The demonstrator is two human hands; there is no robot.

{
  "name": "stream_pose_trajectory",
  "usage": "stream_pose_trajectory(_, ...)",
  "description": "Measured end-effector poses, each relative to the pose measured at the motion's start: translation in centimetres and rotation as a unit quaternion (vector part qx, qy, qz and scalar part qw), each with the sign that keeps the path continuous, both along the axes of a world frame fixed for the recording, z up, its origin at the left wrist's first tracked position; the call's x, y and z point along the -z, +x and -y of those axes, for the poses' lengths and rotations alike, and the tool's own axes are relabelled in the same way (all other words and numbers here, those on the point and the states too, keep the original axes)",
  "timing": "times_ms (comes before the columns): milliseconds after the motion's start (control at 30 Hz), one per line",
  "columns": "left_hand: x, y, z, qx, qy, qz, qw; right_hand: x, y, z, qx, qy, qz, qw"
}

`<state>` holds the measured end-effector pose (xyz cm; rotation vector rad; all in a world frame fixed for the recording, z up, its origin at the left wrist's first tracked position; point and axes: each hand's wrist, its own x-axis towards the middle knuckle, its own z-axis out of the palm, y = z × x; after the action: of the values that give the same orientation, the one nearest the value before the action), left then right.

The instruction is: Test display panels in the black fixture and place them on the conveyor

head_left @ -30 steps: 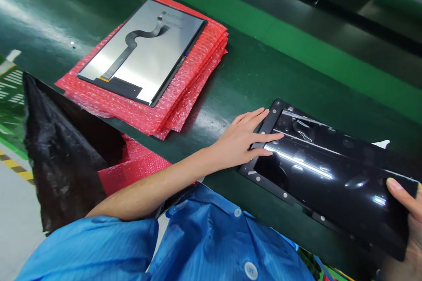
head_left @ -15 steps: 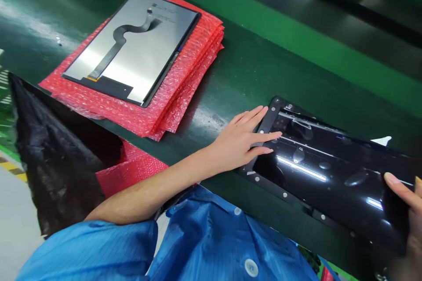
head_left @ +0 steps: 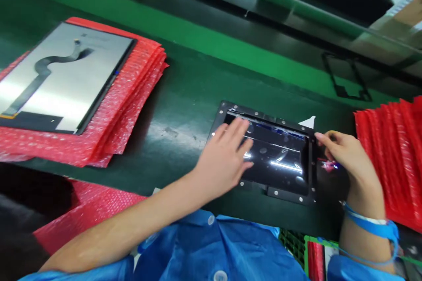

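Observation:
A dark glossy screen panel (head_left: 263, 167) lies flat inside a black frame jig (head_left: 286, 194) dotted with silver round studs. My left hand (head_left: 227, 153) is spread over the panel's left part, fingers apart; whether the fingertips press on it is hard to tell. At the frame's upper right corner, my right hand (head_left: 343, 151) has thumb and fingers pinched together on the edge of a thin glossy film (head_left: 329, 166). That film shows mostly by its reflections beside the frame. A white tab (head_left: 308, 122) sticks out behind the frame's top edge.
To the left, an LCD panel (head_left: 82, 70) with a ribbon cable lies on stacked red bubble-wrap bags (head_left: 132, 118). More red bags (head_left: 389, 153) stand at the right. A thin black frame (head_left: 346, 77) lies at the back. A blue wrist strap (head_left: 372, 224) circles my right wrist.
My view has swung right. My right hand has come in from the far right to the frame's right edge. My left hand has shifted from the frame's left edge onto the panel.

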<state>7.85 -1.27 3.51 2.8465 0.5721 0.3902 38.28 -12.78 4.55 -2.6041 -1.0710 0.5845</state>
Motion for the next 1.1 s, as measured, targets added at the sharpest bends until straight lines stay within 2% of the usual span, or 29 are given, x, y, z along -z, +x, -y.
stream_pose_trajectory(100,0.3,3.8,3.2,0.174,-0.006,0.006,0.985,0.8,1.1,-1.1,-0.008,-0.044,-0.013,0.999)
stream_pose_trajectory(167,1.0,5.8,4.7,0.233,-0.01,0.0,0.973,0.9,1.3,-2.0,-0.02,-0.07,-0.012,0.997)
stream_pose_trajectory(267,1.7,7.3,5.9,0.237,-0.017,-0.02,0.971,0.5,1.1,-3.2,-0.027,-0.106,0.001,0.994)
stream_pose_trajectory(367,1.5,7.7,6.1,0.225,-0.035,-0.025,0.973,-0.1,1.0,-3.9,-0.023,-0.134,0.013,0.991)
stream_pose_trajectory(533,0.8,8.2,4.8,0.239,-0.098,0.014,0.966,-0.4,0.2,-3.9,-0.013,-0.113,0.035,0.993)
stream_pose_trajectory(600,0.9,8.5,3.2,0.204,-0.097,0.036,0.973,-0.2,-0.5,-3.4,0.003,-0.076,0.058,0.995)
stream_pose_trajectory(700,0.9,8.8,0.3,0.054,-0.061,0.065,0.995,0.4,-1.4,-2.6,0.037,-0.004,0.084,0.996)
stream_pose_trajectory(767,0.9,8.8,-1.2,-0.016,-0.039,0.075,0.996,0.7,-1.7,-2.3,0.065,0.046,0.085,0.993)
stream_pose_trajectory(933,0.5,8.7,-2.0,-0.058,-0.022,0.11,0.992,1.2,-1.8,-2.4,0.101,0.166,0.003,0.981)
stream_pose_trajectory(1033,-0.1,8.4,-1.8,-0.07,-0.032,0.165,0.983,1.6,-2.2,-2.5,0.078,0.238,-0.115,0.961)
stream_pose_trajectory(1100,-0.4,7.9,-2.0,-0.063,-0.051,0.205,0.975,1.9,-2.6,-2.6,0.064,0.281,-0.2,0.936)
